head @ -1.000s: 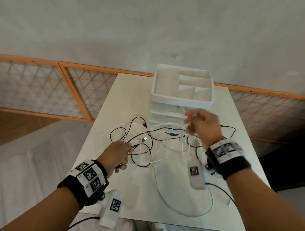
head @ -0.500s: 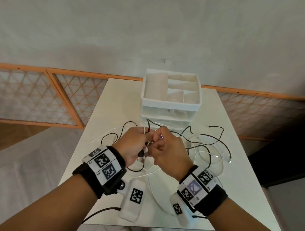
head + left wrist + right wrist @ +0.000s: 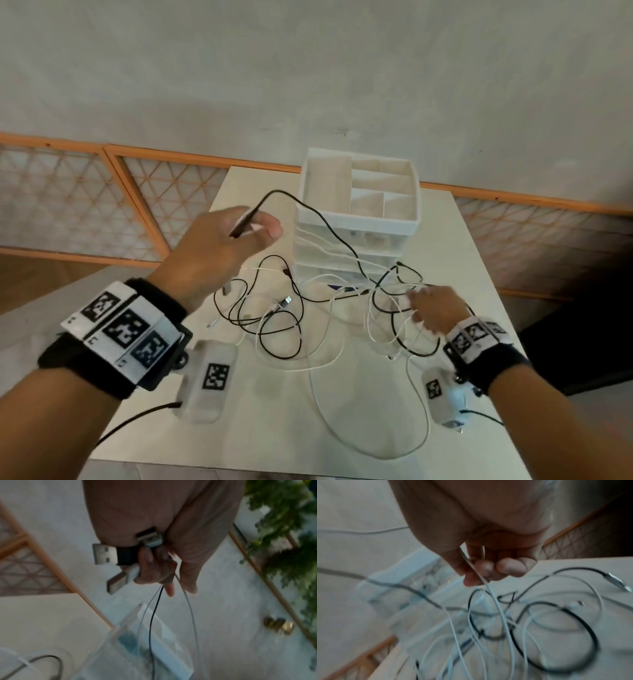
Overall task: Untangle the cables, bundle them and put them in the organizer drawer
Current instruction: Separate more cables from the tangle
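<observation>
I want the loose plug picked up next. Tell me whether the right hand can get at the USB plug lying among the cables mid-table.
Probably not yet: the right hand already pinches a white cable, and the USB plug lies across the tangle, nearer the left hand.

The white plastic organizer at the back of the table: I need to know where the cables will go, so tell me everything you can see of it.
The white plastic organizer stands upright near the far edge of the pale table. Its open top tray is split by dividers into one long compartment on the left and several smaller ones on the right; all look empty. Below sit stacked translucent drawers, apparently closed, with blurred contents. A thin black cable pinched in the raised left hand hangs across its front; whether it touches is unclear.
</observation>
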The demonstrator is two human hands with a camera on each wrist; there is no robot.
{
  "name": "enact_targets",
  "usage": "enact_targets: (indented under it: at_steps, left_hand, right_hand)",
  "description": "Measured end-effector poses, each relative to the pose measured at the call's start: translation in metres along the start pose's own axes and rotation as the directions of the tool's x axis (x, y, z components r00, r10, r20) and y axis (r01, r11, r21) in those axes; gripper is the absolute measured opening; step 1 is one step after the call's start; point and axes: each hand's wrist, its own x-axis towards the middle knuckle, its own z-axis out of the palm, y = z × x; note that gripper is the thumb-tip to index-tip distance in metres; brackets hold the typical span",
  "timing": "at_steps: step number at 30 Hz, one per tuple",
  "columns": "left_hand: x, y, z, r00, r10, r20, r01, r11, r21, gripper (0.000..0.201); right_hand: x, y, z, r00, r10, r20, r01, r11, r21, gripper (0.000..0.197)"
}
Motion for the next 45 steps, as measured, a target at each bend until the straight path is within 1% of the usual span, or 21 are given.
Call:
enact_targets:
  at_steps: [2, 4, 6, 8, 9, 10, 12, 14, 17, 20, 22, 24, 27, 31, 33, 35, 37, 39, 41, 43, 45]
  left_hand:
    - [0.0, -0.014, 0.007, 0.997, -0.016, 0.071, -0.003, 0.965, 0.262, 0.02]
    - [0.001, -0.035, 0.017, 0.987, -0.103, 0.121, 0.031, 0.872, 0.488, 0.035]
    - [0.003, -0.055, 0.025, 0.972, -0.2, 0.123, 0.096, 0.817, 0.568, 0.047]
    - [0.007, -0.068, 0.028, 0.968, -0.243, 0.066, 0.164, 0.807, 0.568, 0.049]
    - [0.01, -0.073, 0.027, 0.97, -0.242, -0.001, 0.206, 0.822, 0.531, 0.048]
    - [0.013, -0.077, 0.025, 0.967, -0.241, -0.087, 0.253, 0.851, 0.461, 0.046]
    - [0.019, -0.078, 0.017, 0.939, -0.25, -0.236, 0.312, 0.907, 0.282, 0.044]
    - [0.021, -0.076, 0.011, 0.933, -0.256, -0.255, 0.32, 0.913, 0.253, 0.043]
    - [0.016, -0.078, 0.019, 0.947, -0.306, -0.094, 0.314, 0.829, 0.464, 0.044]
    - [0.013, -0.084, 0.035, 0.928, -0.373, 0.008, 0.298, 0.753, 0.586, 0.042]
    - [0.014, -0.088, 0.045, 0.916, -0.398, 0.049, 0.281, 0.723, 0.631, 0.041]
    - [0.016, -0.091, 0.054, 0.908, -0.411, 0.075, 0.272, 0.717, 0.642, 0.042]
    - [0.02, -0.097, 0.062, 0.915, -0.393, 0.088, 0.273, 0.765, 0.583, 0.034]
    - [0.031, -0.091, 0.065, 0.931, -0.355, 0.085, 0.301, 0.878, 0.372, 0.022]
    - [0.035, -0.077, 0.066, 0.945, -0.302, 0.127, 0.243, 0.906, 0.345, 0.03]
    - [0.037, -0.059, 0.067, 0.957, -0.236, 0.171, 0.179, 0.94, 0.292, 0.04]
    - [0.039, -0.043, 0.063, 0.961, -0.203, 0.186, 0.178, 0.974, 0.143, 0.051]
    - [0.043, -0.027, 0.057, 0.961, -0.192, 0.202, 0.193, 0.981, 0.013, 0.053]
    - [0.045, -0.012, 0.06, 0.955, -0.155, 0.254, 0.166, 0.986, -0.022, 0.05]
    - [0.042, 0.007, 0.074, 0.946, -0.044, 0.321, 0.023, 0.997, 0.069, 0.041]
    - [0.036, 0.027, 0.089, 0.898, 0.079, 0.432, -0.161, 0.975, 0.156, 0.034]
  right_hand:
    - [0.006, -0.009, -0.027, 0.978, -0.006, -0.209, 0.038, 0.987, 0.153, 0.042]
    - [0.002, -0.027, -0.052, 0.916, -0.062, -0.397, 0.222, 0.903, 0.369, 0.045]
    - [-0.008, -0.047, -0.073, 0.829, -0.141, -0.541, 0.413, 0.807, 0.422, 0.038]
    - [-0.012, -0.055, -0.085, 0.751, -0.172, -0.637, 0.48, 0.805, 0.349, 0.037]
    - [-0.007, -0.052, -0.088, 0.738, -0.165, -0.654, 0.441, 0.852, 0.283, 0.042]
    - [-0.004, -0.044, -0.088, 0.759, -0.143, -0.636, 0.344, 0.916, 0.205, 0.047]
    - [0.002, -0.022, -0.082, 0.842, -0.006, -0.54, 0.091, 0.987, 0.132, 0.055]
    - [0.001, -0.01, -0.077, 0.864, 0.114, -0.49, 0.041, 0.955, 0.295, 0.057]
    - [-0.007, -0.024, -0.08, 0.837, -0.028, -0.546, 0.321, 0.833, 0.45, 0.05]
    - [-0.015, -0.056, -0.099, 0.68, -0.222, -0.699, 0.588, 0.735, 0.338, 0.053]
    - [-0.017, -0.072, -0.11, 0.597, -0.244, -0.765, 0.666, 0.682, 0.303, 0.047]
    - [-0.013, -0.078, -0.113, 0.578, -0.248, -0.778, 0.661, 0.701, 0.268, 0.038]
    - [0.004, -0.072, -0.105, 0.608, -0.297, -0.736, 0.64, 0.732, 0.233, 0.036]
    - [0.037, -0.047, -0.087, 0.648, -0.322, -0.691, 0.584, 0.792, 0.178, 0.044]
    - [0.054, -0.031, -0.081, 0.746, -0.337, -0.574, 0.494, 0.859, 0.138, 0.061]
    - [0.059, -0.016, -0.073, 0.898, -0.304, -0.319, 0.307, 0.951, -0.04, 0.083]
    - [0.051, -0.007, -0.066, 0.97, -0.199, -0.142, 0.161, 0.958, -0.239, 0.084]
    - [0.032, -0.012, -0.062, 0.967, -0.22, -0.13, 0.205, 0.971, -0.124, 0.072]
    - [0.002, -0.032, -0.056, 0.91, -0.408, -0.071, 0.413, 0.885, 0.213, 0.074]
    - [-0.036, -0.062, -0.041, 0.786, -0.609, 0.109, 0.506, 0.734, 0.454, 0.084]
    - [-0.051, -0.079, -0.015, 0.671, -0.712, 0.207, 0.615, 0.69, 0.382, 0.069]
